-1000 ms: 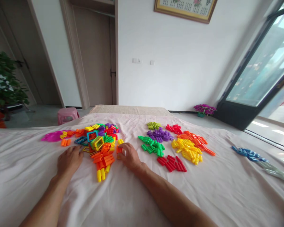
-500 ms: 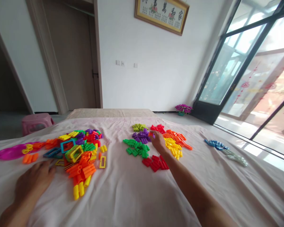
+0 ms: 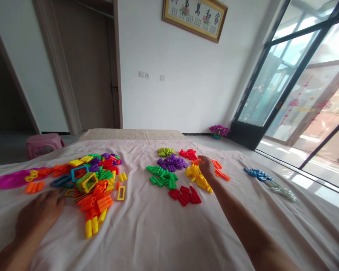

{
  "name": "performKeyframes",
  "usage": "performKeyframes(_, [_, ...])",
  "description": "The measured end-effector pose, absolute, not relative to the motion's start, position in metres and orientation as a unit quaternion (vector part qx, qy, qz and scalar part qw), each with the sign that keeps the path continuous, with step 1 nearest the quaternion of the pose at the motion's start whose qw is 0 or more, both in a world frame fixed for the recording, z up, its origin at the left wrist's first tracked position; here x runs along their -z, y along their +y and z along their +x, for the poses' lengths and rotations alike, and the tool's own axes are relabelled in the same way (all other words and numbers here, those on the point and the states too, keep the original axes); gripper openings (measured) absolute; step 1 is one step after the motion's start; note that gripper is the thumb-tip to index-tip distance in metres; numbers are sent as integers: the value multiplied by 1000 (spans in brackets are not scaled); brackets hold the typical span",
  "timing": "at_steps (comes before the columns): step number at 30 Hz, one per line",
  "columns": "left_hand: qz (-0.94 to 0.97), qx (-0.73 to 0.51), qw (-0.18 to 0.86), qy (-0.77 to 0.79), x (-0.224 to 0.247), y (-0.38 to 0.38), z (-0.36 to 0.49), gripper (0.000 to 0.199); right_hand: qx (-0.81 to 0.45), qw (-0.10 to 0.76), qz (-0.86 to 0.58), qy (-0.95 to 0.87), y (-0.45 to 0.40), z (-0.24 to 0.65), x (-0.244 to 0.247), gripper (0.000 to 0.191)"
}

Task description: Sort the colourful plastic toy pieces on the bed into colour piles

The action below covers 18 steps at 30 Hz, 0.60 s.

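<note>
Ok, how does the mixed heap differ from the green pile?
The mixed heap shows many colours; the green pile shows one. The mixed heap spreads wider than the green pile. The mixed heap includes rectangular frames; the green pile shows tube-like pieces. Both lie on the cloth.

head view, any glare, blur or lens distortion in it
In the head view, daylight glares through the glass door and off the floor; in the head view, the left door frame leans, suggesting wide-angle distortion; in the head view, the right hand looks slightly soft.
</note>
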<state>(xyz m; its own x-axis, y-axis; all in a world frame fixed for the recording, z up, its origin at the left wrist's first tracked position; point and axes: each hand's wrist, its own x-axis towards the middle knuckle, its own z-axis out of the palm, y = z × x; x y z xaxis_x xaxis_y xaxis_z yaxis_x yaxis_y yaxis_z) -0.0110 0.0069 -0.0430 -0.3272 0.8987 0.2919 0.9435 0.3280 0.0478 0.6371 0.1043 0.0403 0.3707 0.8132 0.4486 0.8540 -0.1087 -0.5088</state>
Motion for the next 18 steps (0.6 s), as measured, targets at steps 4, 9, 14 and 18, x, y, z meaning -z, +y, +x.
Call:
performKeyframes(4, [-581, 94, 101, -802, 32, 1, -4, 53, -54, 393, -602, -693, 92, 544, -29, 34])
performKeyframes(9, [-582, 109, 91, -801, 20, -5, 4, 51, -141, 332, -402, -841, 49, 419, -29, 33])
performKeyframes(14, [-581, 125, 95, -798, 22, -4, 4, 48, -170, 296, -284, -896, 13, 335, -30, 31])
performKeyframes(18, [-574, 131, 96, -803, 21, -5, 5, 48, -123, 249, -296, -914, 6, 300, -26, 38])
